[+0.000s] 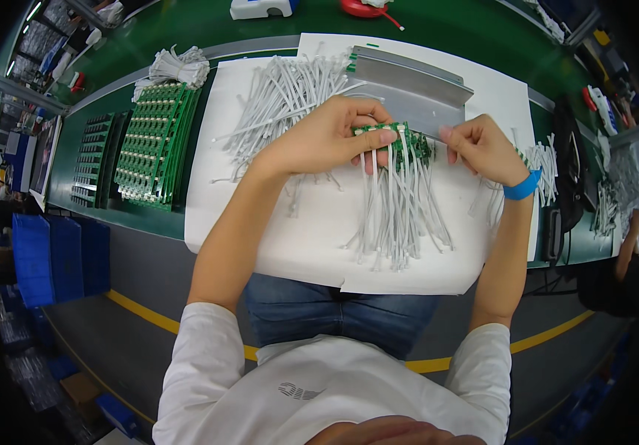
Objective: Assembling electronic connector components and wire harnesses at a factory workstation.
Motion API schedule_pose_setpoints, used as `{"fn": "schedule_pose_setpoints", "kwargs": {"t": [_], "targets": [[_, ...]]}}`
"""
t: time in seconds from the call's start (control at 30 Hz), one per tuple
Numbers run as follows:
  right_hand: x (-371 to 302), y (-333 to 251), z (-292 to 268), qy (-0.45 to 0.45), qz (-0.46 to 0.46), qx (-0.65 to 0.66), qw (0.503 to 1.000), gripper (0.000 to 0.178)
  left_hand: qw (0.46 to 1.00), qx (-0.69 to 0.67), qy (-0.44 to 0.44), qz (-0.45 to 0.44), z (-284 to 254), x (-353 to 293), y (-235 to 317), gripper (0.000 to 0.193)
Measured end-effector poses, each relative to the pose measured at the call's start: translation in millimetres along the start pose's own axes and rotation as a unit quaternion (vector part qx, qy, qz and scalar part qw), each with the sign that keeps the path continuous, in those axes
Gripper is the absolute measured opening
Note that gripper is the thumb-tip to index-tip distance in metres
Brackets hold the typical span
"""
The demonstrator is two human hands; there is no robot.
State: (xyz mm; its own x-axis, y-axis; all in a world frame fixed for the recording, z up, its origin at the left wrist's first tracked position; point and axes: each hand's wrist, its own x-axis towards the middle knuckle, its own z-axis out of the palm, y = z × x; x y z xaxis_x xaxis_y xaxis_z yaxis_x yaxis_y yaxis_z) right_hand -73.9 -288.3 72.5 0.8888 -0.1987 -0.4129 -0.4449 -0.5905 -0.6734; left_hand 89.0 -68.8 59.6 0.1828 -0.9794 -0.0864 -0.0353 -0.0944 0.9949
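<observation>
My left hand [327, 137] is closed around a strip of small green circuit boards [422, 152], its thumb lying along the top edge. White wire leads [401, 211] with small end connectors hang from the boards and fan out toward me over the white sheet [297, 256]. At the right end of the strip my right hand [486, 152] is pinched, with a blue band on its wrist. Whatever sits between its fingertips is too small to make out. Just beyond both hands lies a grey metal channel [408, 70], small green pieces at its left end.
A loose pile of white leads [290, 93] lies left of the channel. Farther left stand stacked green circuit panels [152, 148], dark panels [93, 159] and a bundle of white leads [178, 65]. More finished-looking leads [542, 167] lie right. Blue bins [60, 256] stand on the floor.
</observation>
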Motion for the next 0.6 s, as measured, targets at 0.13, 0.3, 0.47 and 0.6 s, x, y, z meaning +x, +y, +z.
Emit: {"fn": "schedule_pose_setpoints", "kwargs": {"t": [0.13,0.3,0.47,0.6], "targets": [[5.2,-8.7,29.1,0.077,-0.184,0.217,0.956,0.033,1.0,-0.003,-0.013,0.002,2.2,2.1,-6.0,0.024],[12.9,-17.6,49.7,0.02,-0.186,0.215,0.959,0.03,0.997,-0.007,-0.03,0.064,4.2,3.6,-16.8,0.025],[8.6,-19.6,47.0,-0.018,-0.206,0.259,0.943,0.03,0.997,0.021,-0.075,-0.018,4.6,-2.7,4.8,0.017],[1.1,-26.1,41.1,-0.08,-0.212,0.348,0.91,0.031,0.994,-0.035,-0.097,0.046,5.8,-3.0,-2.8,0.018]]}}
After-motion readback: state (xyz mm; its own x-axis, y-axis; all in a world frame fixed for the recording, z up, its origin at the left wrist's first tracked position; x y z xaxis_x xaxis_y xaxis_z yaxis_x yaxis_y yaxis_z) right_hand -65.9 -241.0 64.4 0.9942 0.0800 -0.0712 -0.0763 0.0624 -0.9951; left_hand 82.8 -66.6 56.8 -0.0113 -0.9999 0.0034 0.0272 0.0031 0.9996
